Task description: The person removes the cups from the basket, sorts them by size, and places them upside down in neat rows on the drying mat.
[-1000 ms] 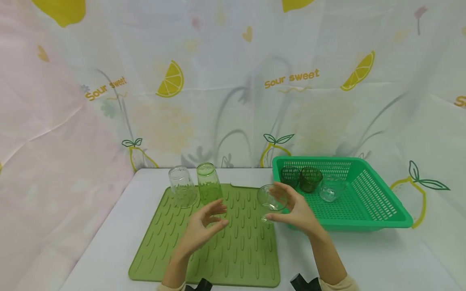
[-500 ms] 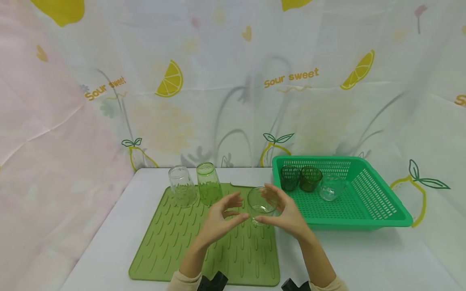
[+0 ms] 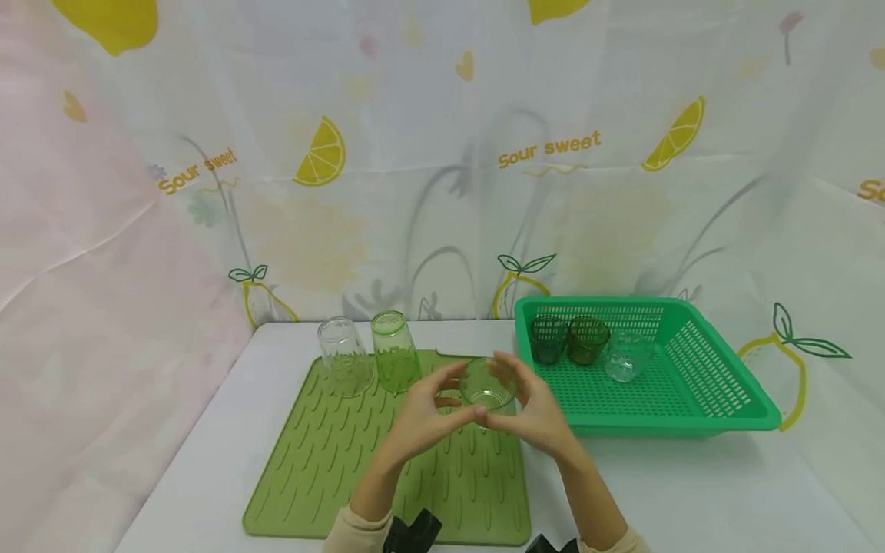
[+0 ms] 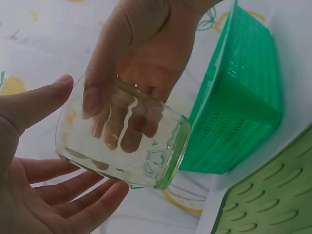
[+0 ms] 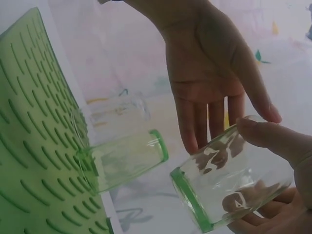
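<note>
A clear glass (image 3: 488,390) with a green-tinted base is held base down over the right part of the green mat (image 3: 311,491). My right hand (image 3: 535,415) grips it, thumb on the near side and fingers round the far side. My left hand (image 3: 429,415) is at the glass's left side. In the left wrist view the left fingers (image 4: 92,195) lie fairly straight along the glass wall, with the thumb by the rim. The right wrist view shows the thick green base (image 5: 192,202) pointing toward the mat side.
On the mat's back part, a clear tumbler (image 3: 346,361) and a green tumbler (image 3: 396,357) stand mouth down. At right, a green basket (image 3: 664,425) holds a dark glass (image 3: 549,342), a brownish glass (image 3: 588,342) and a clear cup (image 3: 625,359). A printed cloth (image 3: 415,215) hangs behind the white table.
My right hand has carried the glass leftward from near the basket to over the mat. The left hand has moved right and come up to the glass.
</note>
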The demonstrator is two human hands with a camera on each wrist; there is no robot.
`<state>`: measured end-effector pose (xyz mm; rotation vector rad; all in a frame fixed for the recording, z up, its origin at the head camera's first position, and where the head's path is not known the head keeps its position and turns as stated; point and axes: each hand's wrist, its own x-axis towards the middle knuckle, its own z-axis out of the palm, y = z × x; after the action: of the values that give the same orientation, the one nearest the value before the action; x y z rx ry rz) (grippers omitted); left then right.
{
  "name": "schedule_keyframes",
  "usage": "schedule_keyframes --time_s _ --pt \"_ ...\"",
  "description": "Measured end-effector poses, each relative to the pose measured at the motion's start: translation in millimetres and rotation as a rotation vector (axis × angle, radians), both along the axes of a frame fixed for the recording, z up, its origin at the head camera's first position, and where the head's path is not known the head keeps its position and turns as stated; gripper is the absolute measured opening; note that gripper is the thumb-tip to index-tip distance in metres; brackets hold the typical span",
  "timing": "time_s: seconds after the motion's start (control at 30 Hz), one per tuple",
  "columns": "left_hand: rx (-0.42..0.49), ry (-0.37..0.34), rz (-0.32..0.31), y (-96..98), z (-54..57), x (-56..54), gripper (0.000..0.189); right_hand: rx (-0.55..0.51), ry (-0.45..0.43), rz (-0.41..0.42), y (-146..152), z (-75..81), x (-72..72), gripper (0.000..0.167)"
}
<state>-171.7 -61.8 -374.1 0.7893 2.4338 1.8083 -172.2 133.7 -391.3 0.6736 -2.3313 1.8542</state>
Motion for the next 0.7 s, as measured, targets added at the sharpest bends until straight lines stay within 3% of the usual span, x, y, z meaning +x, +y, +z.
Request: schedule_keyframes --time_s 0.3,0.5,0.7 --pt "-0.123 0.021 0.043 5.7 6.8 -0.6 0.075 0.084 0.117 -0.060 -8.5 0.6 2.6 0.074" --pt "-0.237 0.084 0.075 9.7 11.4 -0.5 0.078 0.227 0.232 -0.133 -14.7 -1.2 4.3 0.072" --pt "-0.328 0.098 0.107 13.5 13.9 1.7 0.081 0.351 0.345 -0.166 -21.9 -0.5 4.8 0.070"
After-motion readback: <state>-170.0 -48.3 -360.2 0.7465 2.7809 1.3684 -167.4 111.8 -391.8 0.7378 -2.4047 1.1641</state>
